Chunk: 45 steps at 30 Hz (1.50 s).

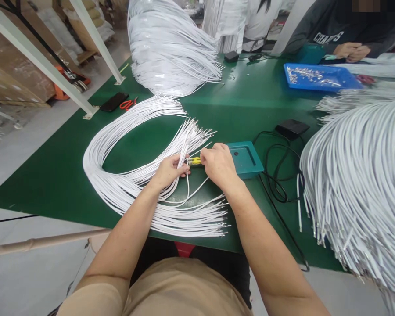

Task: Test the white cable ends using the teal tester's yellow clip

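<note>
A curved bundle of white cables [95,153] lies on the green table in front of me, its ends fanned out to the right. My left hand [171,171] is closed around several of these cables near their tips. Just to its right, my right hand [218,163] grips a small yellow tool [195,161] whose metal end points left, close to my left fingertips. A teal device with a recessed tray [246,159] sits right behind my right hand. One loose cable loops below the two hands.
Large piles of white cables stand at the back [171,48] and right [358,175]. Black cords [276,175] and a black pedal [292,128] lie right of the device. A blue tray [325,78], orange scissors [128,104] and a black phone [114,102] are farther back. Another person's hands [353,51] show behind.
</note>
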Available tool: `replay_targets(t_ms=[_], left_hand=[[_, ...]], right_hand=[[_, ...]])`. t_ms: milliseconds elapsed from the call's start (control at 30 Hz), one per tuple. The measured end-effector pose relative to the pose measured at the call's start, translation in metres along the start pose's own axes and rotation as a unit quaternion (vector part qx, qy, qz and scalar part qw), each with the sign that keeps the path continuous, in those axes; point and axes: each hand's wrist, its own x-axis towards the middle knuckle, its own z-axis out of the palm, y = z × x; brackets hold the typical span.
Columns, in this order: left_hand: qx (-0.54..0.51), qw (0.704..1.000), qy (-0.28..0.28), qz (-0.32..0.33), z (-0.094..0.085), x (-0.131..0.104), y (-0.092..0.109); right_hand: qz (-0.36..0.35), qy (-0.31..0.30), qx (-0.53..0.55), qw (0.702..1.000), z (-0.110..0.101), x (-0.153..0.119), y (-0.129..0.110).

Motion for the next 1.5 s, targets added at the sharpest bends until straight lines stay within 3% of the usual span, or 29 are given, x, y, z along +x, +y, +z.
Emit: replay_targets(t_ms=[167,267,367,467,567,633,700,800,900,1000,1167,1300,1367,1433,1500], left_hand=[[0.005,1.0,0.003,0.004,0.001,0.001,-0.002],[0.001,1.0,0.003,0.002,0.0,0.001,-0.003],[0.008,1.0,-0.001,-0.002,-0.001,0.0,-0.001],[0.012,1.0,-0.001,-0.001,-0.004,-0.003,0.003],[0.001,1.0,-0.002,0.012,-0.008,-0.006,0.007],[-0.009,1.0,-0.003,0.023,-0.011,-0.008,0.01],[-0.023,0.999,-0.004,0.029,-0.014,-0.008,0.011],[-0.039,0.999,-0.004,0.018,-0.015,-0.008,0.01],[-0.048,0.999,-0.012,0.001,-0.015,-0.009,0.009],[-0.062,0.998,-0.012,0.003,-0.013,-0.01,0.011],[-0.11,0.994,0.017,-0.005,-0.011,-0.011,0.016],[-0.129,0.992,0.016,-0.007,-0.012,-0.01,0.013],[-0.129,0.992,0.01,0.003,-0.013,-0.009,0.011],[-0.12,0.993,-0.009,0.015,-0.013,-0.008,0.009],[-0.105,0.994,-0.035,0.019,-0.011,-0.009,0.008]], right_hand=[[0.006,0.019,-0.024,0.999,-0.004,-0.005,-0.001],[0.104,0.098,-0.061,0.988,-0.002,-0.012,0.004],[0.186,0.121,-0.082,0.972,0.003,-0.015,0.011],[0.185,0.11,-0.075,0.974,0.006,-0.016,0.014],[0.171,0.143,-0.048,0.974,0.002,-0.017,0.01],[0.125,0.168,0.014,0.978,-0.002,-0.019,0.001],[0.03,0.158,0.11,0.981,-0.003,-0.021,-0.014],[-0.144,0.057,0.21,0.965,0.0,-0.022,-0.042],[-0.228,-0.039,0.156,0.96,0.007,-0.023,-0.064],[-0.25,-0.117,0.099,0.956,0.01,-0.024,-0.075],[-0.126,-0.263,0.135,0.947,-0.004,-0.031,-0.084],[-0.063,-0.299,0.265,0.915,-0.016,-0.027,-0.071],[0.034,-0.238,0.347,0.907,-0.017,-0.021,-0.058],[0.157,-0.115,0.41,0.891,-0.014,-0.015,-0.045],[0.231,-0.002,0.465,0.855,-0.008,-0.009,-0.034]])
